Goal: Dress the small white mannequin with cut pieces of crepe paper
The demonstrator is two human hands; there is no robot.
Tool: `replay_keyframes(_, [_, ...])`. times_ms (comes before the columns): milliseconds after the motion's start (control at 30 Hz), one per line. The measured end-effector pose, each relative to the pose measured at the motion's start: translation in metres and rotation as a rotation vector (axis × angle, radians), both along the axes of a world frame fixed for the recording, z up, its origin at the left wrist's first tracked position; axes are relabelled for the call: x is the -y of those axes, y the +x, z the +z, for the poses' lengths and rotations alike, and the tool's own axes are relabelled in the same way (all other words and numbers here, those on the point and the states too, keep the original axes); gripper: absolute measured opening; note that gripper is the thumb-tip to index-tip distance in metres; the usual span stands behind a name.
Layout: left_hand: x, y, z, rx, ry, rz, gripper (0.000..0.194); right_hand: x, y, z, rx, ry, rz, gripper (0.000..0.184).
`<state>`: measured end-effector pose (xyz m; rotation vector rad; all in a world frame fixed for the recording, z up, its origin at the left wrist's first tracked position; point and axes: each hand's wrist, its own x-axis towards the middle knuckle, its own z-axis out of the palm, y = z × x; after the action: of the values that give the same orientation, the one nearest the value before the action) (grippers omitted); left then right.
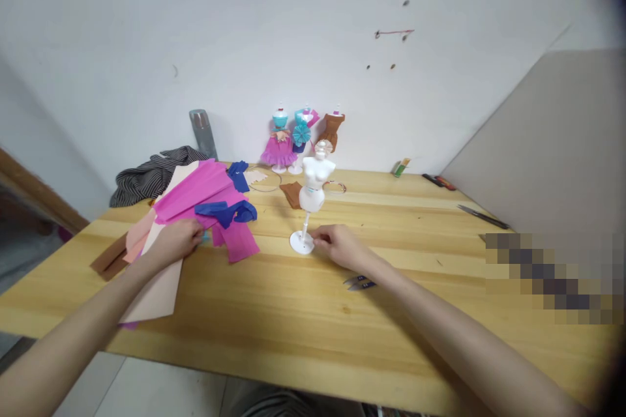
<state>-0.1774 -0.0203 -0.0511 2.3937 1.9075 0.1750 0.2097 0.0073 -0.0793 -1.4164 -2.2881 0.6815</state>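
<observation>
The white mannequin stands upright on the wooden table, the person's right hand pinching the edge of its round base. To the mannequin's left, the left hand rests on a heap of coloured sheets, fingers curled; from here I can't tell whether they grip anything. Just right of the mannequin and nearer the person lie snips, partly hidden by the right forearm. Behind it stand 3 dressed mannequins.

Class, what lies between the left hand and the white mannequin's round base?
In the head view: a teal scrap by the hand, then pink material, then wooden tabletop to the base.
</observation>
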Motion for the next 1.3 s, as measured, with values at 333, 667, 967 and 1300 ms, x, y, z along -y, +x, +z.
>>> replay_keyframes(333, [0.025,0.045,0.036,1.111,-0.316,0.099,0.036,0.037,-0.042,0.028,-0.356,-0.270,0.180,0.028])
replay_keyframes(667, [0.032,0.113,0.021,1.586,-0.627,0.003,0.031,0.037,-0.069,0.031,-0.918,-0.661,0.187,0.029])
replay_keyframes(967, [0.028,0.166,0.037,1.603,-0.713,0.036,0.049,0.036,-0.025,0.054,-0.818,-0.465,0.112,0.027])
replay_keyframes(1300, [0.025,0.186,0.048,1.645,-0.535,0.063,0.042,0.043,0.009,0.066,-0.959,-0.362,-0.003,0.035])
